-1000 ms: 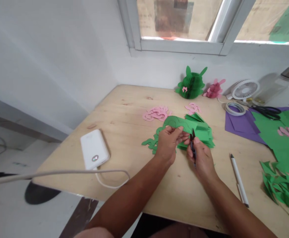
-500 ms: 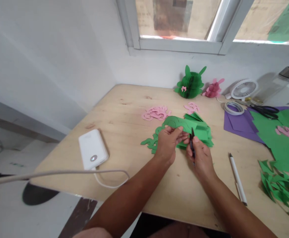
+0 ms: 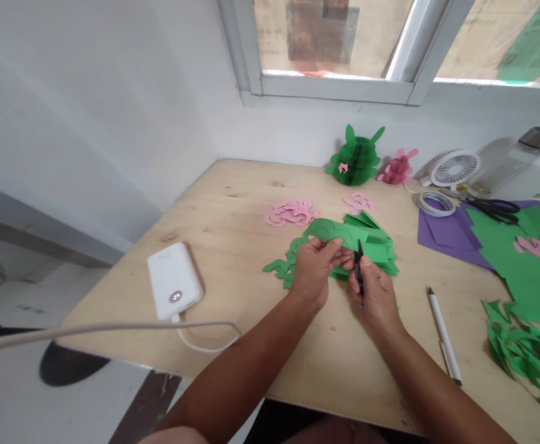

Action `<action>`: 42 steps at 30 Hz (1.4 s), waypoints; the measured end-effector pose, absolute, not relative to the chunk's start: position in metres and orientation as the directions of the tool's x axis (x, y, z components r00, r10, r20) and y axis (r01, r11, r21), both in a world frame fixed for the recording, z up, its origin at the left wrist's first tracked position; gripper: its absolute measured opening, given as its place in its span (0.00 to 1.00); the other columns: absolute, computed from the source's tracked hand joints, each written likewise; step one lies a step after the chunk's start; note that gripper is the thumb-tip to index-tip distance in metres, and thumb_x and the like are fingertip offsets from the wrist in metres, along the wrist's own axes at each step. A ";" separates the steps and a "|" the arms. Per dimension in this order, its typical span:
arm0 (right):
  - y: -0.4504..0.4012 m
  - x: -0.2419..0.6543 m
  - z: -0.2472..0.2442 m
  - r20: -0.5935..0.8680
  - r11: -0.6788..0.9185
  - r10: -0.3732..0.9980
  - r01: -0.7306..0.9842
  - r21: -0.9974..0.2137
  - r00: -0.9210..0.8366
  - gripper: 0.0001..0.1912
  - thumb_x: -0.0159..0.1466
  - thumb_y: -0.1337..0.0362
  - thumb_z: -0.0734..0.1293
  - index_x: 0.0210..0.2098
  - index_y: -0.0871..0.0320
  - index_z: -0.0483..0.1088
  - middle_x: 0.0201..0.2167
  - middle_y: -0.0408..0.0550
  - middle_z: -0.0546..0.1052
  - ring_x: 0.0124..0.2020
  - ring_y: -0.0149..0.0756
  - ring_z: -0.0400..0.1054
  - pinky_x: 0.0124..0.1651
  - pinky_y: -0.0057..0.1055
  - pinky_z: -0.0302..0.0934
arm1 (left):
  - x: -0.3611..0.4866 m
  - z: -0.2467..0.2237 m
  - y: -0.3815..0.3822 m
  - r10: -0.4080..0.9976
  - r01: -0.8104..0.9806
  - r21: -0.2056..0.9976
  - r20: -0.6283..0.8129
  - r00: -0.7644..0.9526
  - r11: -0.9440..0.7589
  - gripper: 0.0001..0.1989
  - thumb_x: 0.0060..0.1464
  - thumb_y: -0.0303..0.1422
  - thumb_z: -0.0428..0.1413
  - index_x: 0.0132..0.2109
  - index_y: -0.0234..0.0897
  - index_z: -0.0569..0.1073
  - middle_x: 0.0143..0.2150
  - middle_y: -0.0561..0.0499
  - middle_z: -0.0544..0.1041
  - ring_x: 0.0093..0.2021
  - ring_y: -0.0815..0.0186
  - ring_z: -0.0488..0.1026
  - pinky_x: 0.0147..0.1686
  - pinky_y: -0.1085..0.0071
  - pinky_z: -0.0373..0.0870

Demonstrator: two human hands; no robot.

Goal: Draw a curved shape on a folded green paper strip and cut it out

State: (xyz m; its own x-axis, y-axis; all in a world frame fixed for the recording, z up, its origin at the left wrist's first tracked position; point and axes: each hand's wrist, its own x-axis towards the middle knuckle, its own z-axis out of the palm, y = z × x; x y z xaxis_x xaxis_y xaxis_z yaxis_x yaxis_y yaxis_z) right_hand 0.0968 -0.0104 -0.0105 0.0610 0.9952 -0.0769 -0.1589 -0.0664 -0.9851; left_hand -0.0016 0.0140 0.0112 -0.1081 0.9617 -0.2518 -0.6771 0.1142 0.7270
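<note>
My left hand [image 3: 313, 268] pinches a piece of green paper [image 3: 328, 229] with curved outlines marked on it. In my right hand [image 3: 378, 290] is a pair of dark scissors [image 3: 359, 262], its blades pointing up against the paper's right part. Fingers cover the handles. Wavy green cutouts [image 3: 281, 269] lie to the left of my left hand, and a stack of folded green paper [image 3: 381, 246] sits just beyond my right hand. Pink paper cutouts [image 3: 292, 212] rest behind the green ones.
A white power bank [image 3: 173, 280] with a cable [image 3: 126, 327] is at left. A white pen [image 3: 444, 339] and green scraps [image 3: 524, 361] lie at right. Behind stand green [image 3: 355, 157] and pink [image 3: 398, 168] paper figures, a small fan [image 3: 455, 168] and black-handled scissors [image 3: 496, 209].
Both hands keep nearly the same place, still holding the green paper and the scissors. The whole view has shifted very slightly.
</note>
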 end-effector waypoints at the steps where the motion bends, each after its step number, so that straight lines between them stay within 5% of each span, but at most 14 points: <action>1: -0.010 0.097 -0.011 -0.079 -0.068 0.995 -0.165 -0.984 0.061 0.26 0.58 0.40 0.65 0.26 0.60 0.68 0.12 0.35 0.59 0.13 0.22 0.48 0.16 0.23 0.41 | -0.002 0.011 0.014 0.962 -0.677 0.727 -0.251 -0.109 0.114 0.14 0.38 0.34 0.67 0.24 0.33 0.69 0.23 0.49 0.76 0.28 0.63 0.78 0.37 0.66 0.74; 42: -0.009 0.098 -0.012 -0.076 -0.064 0.995 -0.170 -0.983 0.068 0.25 0.59 0.41 0.64 0.27 0.59 0.69 0.12 0.35 0.59 0.14 0.23 0.48 0.17 0.24 0.41 | -0.001 0.016 0.011 0.955 -0.617 0.775 -0.269 -0.128 0.136 0.15 0.35 0.37 0.68 0.24 0.33 0.71 0.23 0.49 0.77 0.29 0.62 0.79 0.40 0.65 0.75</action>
